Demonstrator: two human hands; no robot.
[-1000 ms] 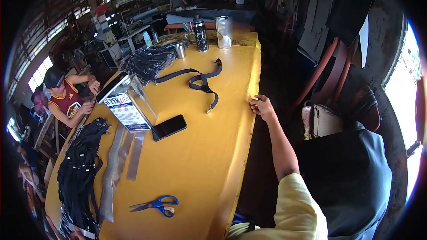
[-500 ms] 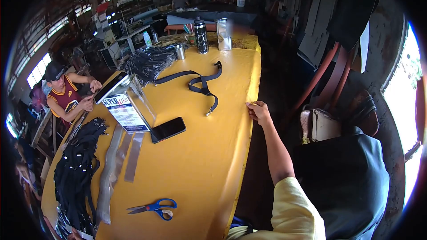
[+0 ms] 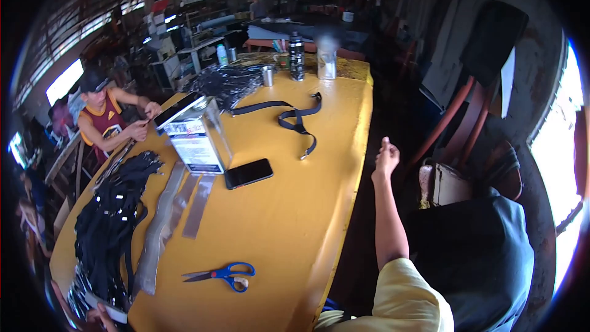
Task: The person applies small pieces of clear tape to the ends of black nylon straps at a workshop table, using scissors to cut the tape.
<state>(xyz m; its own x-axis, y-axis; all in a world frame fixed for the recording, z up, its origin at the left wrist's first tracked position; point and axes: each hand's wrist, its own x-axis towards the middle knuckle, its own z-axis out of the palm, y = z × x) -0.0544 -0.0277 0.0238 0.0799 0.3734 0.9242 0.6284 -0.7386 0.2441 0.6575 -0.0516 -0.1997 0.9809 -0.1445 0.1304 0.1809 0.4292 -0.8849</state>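
Observation:
My right hand point(image 3: 386, 158) is raised just off the right edge of the yellow table point(image 3: 295, 209), its fingers closed together; anything between them is too small to make out. My left hand is outside the view. Nearest to my right hand on the table lies a black strap piece point(image 3: 297, 122) with a metal clip. Left of it are a black phone point(image 3: 249, 173) and a metal can with a printed label point(image 3: 196, 147). Blue-handled scissors point(image 3: 224, 275) lie near the front.
Black strap bundles point(image 3: 110, 221) and clear strips point(image 3: 161, 227) cover the left side. A co-worker point(image 3: 109, 117) handles something beside the can. Other fingers point(image 3: 106, 318) show at bottom left. A dark bottle point(image 3: 296, 56) and metal cup point(image 3: 267, 76) stand at the back.
My right hand has come off the table edge and moved slightly right, fingertips now pointing up. The view has shifted, so the table's objects appear further right.

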